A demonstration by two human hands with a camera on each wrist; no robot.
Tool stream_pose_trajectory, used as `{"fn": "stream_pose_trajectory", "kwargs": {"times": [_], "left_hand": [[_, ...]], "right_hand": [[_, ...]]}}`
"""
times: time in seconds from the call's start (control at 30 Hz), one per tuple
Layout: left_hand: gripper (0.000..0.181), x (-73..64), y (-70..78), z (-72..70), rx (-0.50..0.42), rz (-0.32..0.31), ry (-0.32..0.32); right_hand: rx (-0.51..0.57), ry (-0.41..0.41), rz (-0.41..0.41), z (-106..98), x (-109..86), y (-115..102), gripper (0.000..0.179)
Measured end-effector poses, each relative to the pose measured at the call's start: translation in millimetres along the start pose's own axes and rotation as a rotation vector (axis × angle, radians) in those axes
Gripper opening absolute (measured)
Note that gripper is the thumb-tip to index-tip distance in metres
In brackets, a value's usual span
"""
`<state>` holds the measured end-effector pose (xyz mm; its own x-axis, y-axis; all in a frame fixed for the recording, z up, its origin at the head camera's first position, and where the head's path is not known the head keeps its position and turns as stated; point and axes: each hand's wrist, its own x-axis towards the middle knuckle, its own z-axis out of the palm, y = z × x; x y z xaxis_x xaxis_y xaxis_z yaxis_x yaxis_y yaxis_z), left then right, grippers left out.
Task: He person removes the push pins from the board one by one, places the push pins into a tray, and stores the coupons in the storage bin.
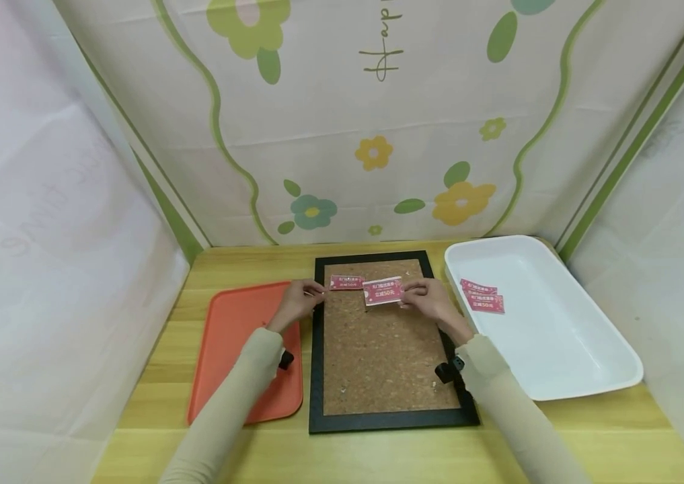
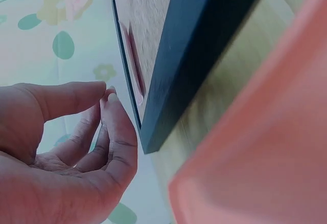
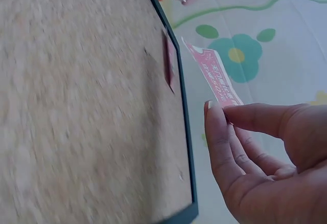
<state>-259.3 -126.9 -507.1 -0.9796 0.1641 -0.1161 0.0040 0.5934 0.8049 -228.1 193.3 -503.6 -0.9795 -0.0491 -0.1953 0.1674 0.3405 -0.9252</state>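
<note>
Between thumb and index finger, my right hand (image 1: 429, 300) pinches the right end of a pink and white paper coupon (image 1: 383, 291). In the right wrist view this coupon (image 3: 214, 73) is raised off the cork and slightly bent. A second coupon (image 1: 346, 283) lies on the cork board (image 1: 384, 356) near its top left. My left hand (image 1: 299, 301) is at the board's upper left edge, beside that coupon's left end. Its thumb and index fingertips (image 2: 116, 104) meet in the left wrist view; I cannot tell whether something small is between them.
An orange-red tray (image 1: 214, 349) lies left of the board, under my left forearm. On the right stands a white tray (image 1: 559, 323) with several coupons (image 1: 483, 296) at its left side. The board has a raised black frame (image 1: 390, 421). Fabric walls enclose the wooden table (image 1: 281, 457).
</note>
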Motion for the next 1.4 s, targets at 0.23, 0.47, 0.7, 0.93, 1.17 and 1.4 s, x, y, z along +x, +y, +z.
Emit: {"fn": "stream_pose_trajectory", "kwargs": {"times": [0.23, 0.47, 0.7, 0.93, 1.17, 1.4], "left_hand": [[0.018, -1.5, -8.6, -15.7, -0.014, 0.005, 0.002], [0.016, -4.8, -21.5, -29.2, -0.022, 0.001, 0.006], [0.020, -8.4, -34.6, -42.2, -0.069, -0.025, 0.012], [0.022, -10.6, -47.5, -47.6, -0.028, -0.033, 0.011], [0.013, -14.9, -57.4, -43.2, 0.034, -0.067, 0.024], [0.008, -17.0, -59.5, -38.6, 0.056, -0.070, 0.019]], "right_hand": [[-0.052, 0.008, -0.021, -27, -8.0, -2, 0.035], [-0.042, 0.031, -0.025, -47, -15.9, -3, 0.033], [-0.107, 0.065, -0.013, -73, -24.0, -2, 0.040], [-0.148, 0.104, 0.032, -98, -30.7, 6, 0.045], [-0.126, 0.102, 0.054, -116, -37.5, 17, 0.043], [-0.223, 0.112, 0.085, -132, -43.2, 29, 0.043]]}}
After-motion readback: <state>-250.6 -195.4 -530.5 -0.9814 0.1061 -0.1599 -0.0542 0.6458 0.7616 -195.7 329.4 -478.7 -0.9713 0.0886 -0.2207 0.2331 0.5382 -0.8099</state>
